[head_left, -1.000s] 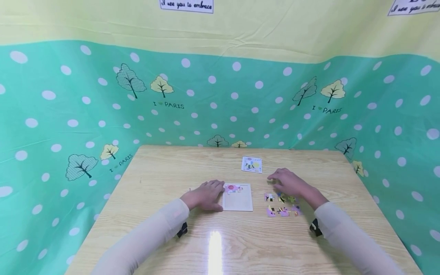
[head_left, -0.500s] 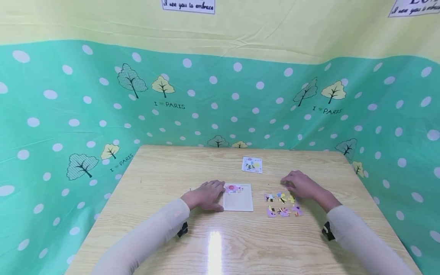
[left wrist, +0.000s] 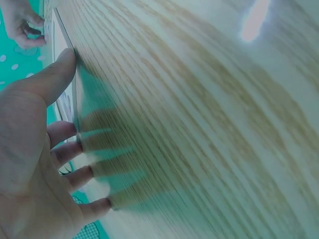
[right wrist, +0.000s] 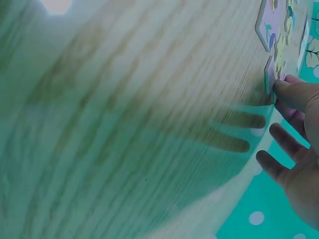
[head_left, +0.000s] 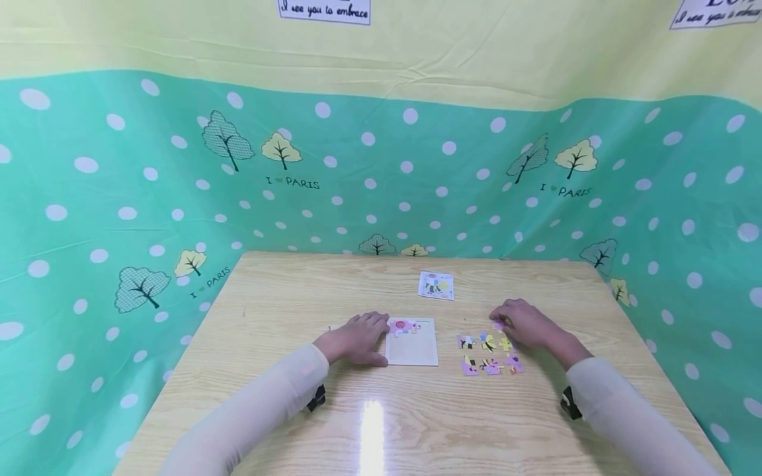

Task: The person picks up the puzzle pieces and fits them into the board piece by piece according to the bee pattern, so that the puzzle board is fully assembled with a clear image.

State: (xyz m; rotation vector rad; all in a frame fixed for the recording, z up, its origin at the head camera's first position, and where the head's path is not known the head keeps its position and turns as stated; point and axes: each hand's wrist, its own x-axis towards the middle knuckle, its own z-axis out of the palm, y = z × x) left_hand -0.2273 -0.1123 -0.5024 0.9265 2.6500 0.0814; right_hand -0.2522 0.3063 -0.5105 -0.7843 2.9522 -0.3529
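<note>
A square puzzle tray [head_left: 412,350] lies mid-table with joined pink pieces [head_left: 401,326] along its far left part. My left hand [head_left: 360,338] rests at the tray's left side. In the left wrist view, the thumb [left wrist: 62,74] touches the tray edge and the other fingers spread along it on the wood. To the right of the tray several loose puzzle pieces [head_left: 489,365] lie in rows, pink and yellow. My right hand [head_left: 525,325] is at the far right of these rows and pinches a pink puzzle piece [right wrist: 269,74] between thumb and index finger, the other fingers spread.
A small picture card [head_left: 436,285] with a yellow bee-like figure lies behind the tray. Green dotted cloth [head_left: 369,172] hangs around the back and sides of the wooden table [head_left: 286,284]. Light glares off the front.
My right hand has moved right and slightly towards me, from above the rows to the pink piece at their far right, which it now pinches. My left hand has stayed at the tray.
</note>
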